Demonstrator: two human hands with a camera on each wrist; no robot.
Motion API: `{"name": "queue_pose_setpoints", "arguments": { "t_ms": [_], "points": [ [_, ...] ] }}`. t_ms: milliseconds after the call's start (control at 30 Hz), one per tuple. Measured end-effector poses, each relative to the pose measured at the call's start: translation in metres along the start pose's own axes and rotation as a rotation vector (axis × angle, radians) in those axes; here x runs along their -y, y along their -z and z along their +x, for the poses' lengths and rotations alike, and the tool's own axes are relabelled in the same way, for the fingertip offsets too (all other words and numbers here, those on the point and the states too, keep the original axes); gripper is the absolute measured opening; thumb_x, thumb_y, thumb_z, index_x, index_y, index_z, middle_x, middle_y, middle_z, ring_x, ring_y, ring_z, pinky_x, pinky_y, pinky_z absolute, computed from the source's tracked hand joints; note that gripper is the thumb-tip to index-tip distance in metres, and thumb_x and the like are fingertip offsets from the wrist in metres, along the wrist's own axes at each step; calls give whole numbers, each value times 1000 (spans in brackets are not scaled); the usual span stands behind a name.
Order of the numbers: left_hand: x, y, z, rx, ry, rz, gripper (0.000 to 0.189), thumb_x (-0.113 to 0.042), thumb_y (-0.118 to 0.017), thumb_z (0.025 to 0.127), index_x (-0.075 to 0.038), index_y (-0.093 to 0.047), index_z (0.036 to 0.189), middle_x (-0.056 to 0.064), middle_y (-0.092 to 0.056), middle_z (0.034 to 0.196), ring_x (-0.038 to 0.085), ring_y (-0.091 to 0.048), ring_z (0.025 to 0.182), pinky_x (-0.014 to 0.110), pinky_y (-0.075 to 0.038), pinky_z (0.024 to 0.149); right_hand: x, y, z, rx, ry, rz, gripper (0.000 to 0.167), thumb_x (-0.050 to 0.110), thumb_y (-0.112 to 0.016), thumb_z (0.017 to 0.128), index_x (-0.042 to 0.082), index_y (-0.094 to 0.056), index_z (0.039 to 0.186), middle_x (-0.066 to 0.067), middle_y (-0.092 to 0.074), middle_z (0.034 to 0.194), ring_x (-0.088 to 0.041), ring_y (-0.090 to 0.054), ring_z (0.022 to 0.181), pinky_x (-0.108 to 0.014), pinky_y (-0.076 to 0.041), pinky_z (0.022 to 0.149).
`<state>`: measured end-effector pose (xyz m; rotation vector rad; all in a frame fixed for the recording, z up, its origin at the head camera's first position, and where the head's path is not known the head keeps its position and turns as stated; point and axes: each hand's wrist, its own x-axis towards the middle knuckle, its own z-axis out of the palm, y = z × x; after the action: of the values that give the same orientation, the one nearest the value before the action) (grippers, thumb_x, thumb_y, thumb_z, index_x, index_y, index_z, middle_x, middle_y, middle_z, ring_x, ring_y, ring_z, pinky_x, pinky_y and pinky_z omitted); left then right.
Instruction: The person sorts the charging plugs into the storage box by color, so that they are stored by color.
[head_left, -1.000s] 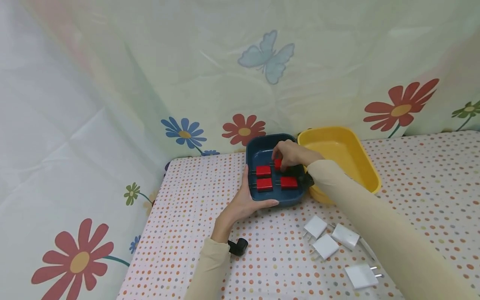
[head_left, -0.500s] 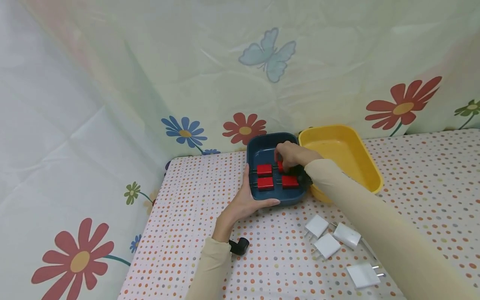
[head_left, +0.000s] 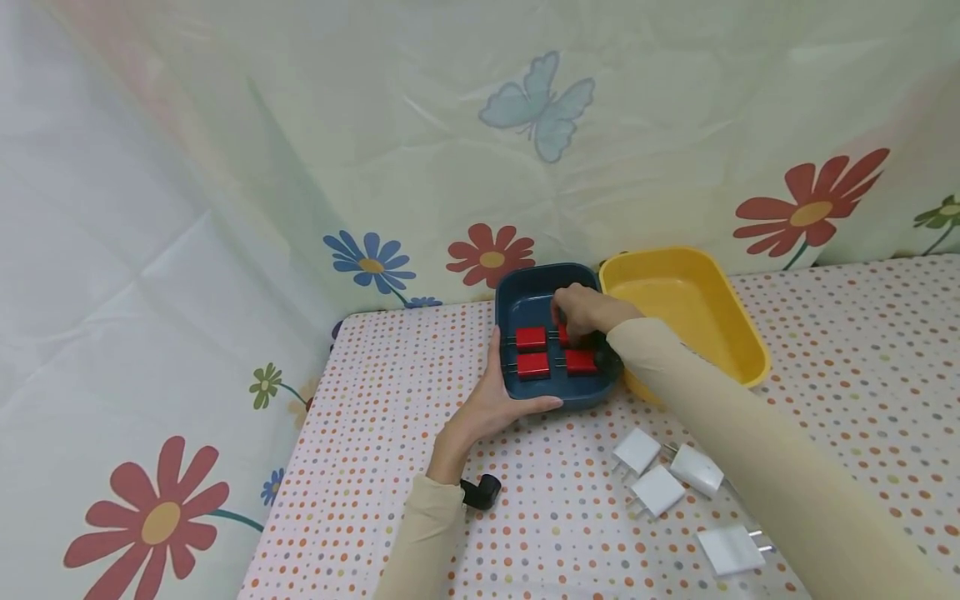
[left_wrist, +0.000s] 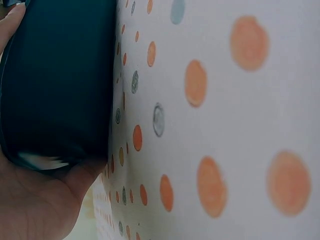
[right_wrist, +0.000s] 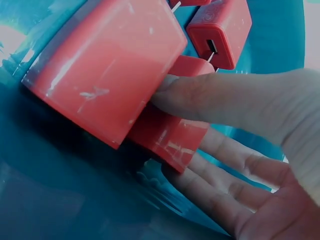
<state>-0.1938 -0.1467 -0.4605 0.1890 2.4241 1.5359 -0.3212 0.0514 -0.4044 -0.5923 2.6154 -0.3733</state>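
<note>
My left hand is spread round the near left corner of a dark blue plastic bin. Its thumb lies straight along the near side and its fingers along the left side. My right hand reaches down into the bin and pinches a red USB charger between thumb and fingers; from above it is mostly covered by the hand. Close by in the right wrist view is a larger-looking red charger. The other red chargers lie in rows in the bin, prongs to the left.
A yellow bin stands against the blue one on the right, partly behind my right forearm. Several white chargers lie on the dotted tablecloth near that forearm. A flowered curtain hangs behind the table.
The right hand has shifted slightly down and right within the blue bin, together with the red charger. The left hand keeps its place on the bin.
</note>
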Motion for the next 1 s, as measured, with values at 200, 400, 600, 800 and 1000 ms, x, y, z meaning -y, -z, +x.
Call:
{"name": "queue_pose_setpoints", "arguments": {
  "t_ms": [200, 400, 600, 800, 1000],
  "points": [
    [-1, 0, -1, -5, -2, 2, 131, -36, -88, 86, -29, 14, 167, 2, -14, 174, 27, -19, 156, 55, -31, 122, 2, -2, -3, 21, -10, -4, 34, -6, -80, 85, 0, -69, 116, -17, -65, 105, -29, -61, 90, -36, -60, 81],
    [-1, 0, -2, -5, -10, 4, 131, -36, -88, 86, -28, 15, 167, 2, -12, 174, 28, -18, 157, 56, -31, 122, 2, -3, -6, 12, -11, -15, 35, -10, -78, 85, 0, -69, 118, -18, -65, 106, -29, -62, 91, -38, -61, 83],
    [-2, -1, -2, -4, -18, -7, 131, -37, -88, 86, -30, 15, 167, 2, -14, 174, 27, -19, 157, 56, -31, 122, 4, -1, -9, 11, -9, -29, 34, -11, -77, 86, -1, -69, 118, -18, -65, 105, -29, -62, 90, -37, -61, 82],
    [-4, -1, -3, -11, -11, -1, 130, -38, -88, 86, -29, 13, 167, 4, -16, 173, 29, -20, 156, 58, -32, 121, 7, 5, -17, -25, 15, -61, 35, -10, -77, 86, -2, -70, 119, -18, -67, 106, -28, -63, 88, -37, -61, 82],
    [-3, -1, -2, -3, -20, -9, 129, -37, -87, 87, -27, 14, 167, 3, -16, 173, 28, -21, 155, 57, -32, 121, 14, 13, -38, -60, 72, -71, 39, -8, -75, 88, -4, -67, 126, -22, -65, 116, -29, -61, 91, -37, -60, 82]
  ]
}}
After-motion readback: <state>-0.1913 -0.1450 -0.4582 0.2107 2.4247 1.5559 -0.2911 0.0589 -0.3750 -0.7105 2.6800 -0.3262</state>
